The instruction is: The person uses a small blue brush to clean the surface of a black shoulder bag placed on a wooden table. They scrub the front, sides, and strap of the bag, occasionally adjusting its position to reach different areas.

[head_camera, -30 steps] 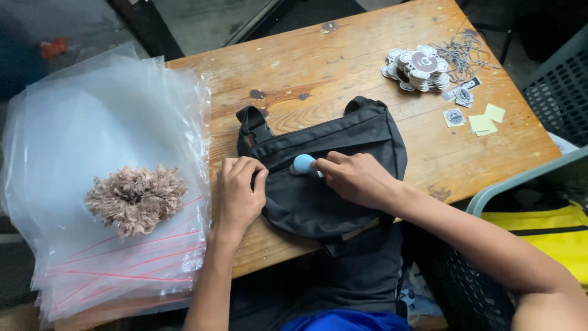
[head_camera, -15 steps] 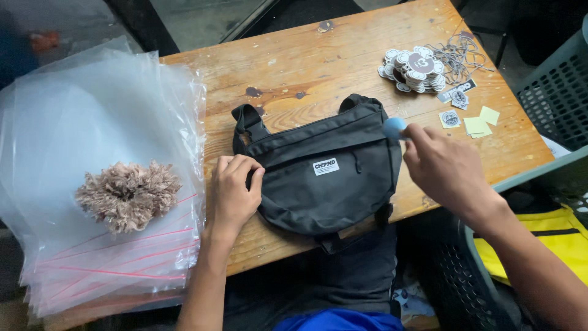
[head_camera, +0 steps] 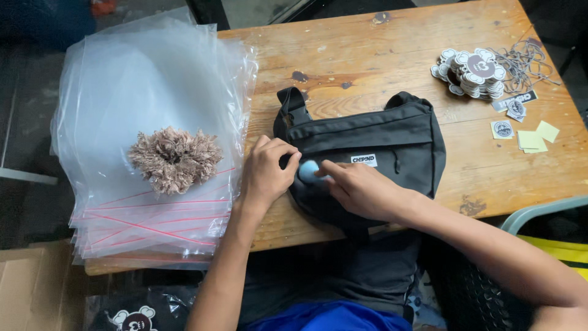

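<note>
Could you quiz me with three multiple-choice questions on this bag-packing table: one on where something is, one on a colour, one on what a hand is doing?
1. Where does the fluffy tan bundle lie?
A on the clear plastic bags
B on the black bag
C on the sticker pile

2. What colour is the small round object?
A red
B light blue
C yellow

3. What is the right hand doing?
A resting off the table
B pressing the round object on the bag
C lifting stickers

Answers: 1 A, it sits atop the stack; 2 B, pale blue against black; 3 B, fingers on it, beside the left hand.

Right hand (head_camera: 361, 190) back from the table's right side, pressing pale blue ball (head_camera: 308, 171) onto black bag (head_camera: 373, 147)
</note>
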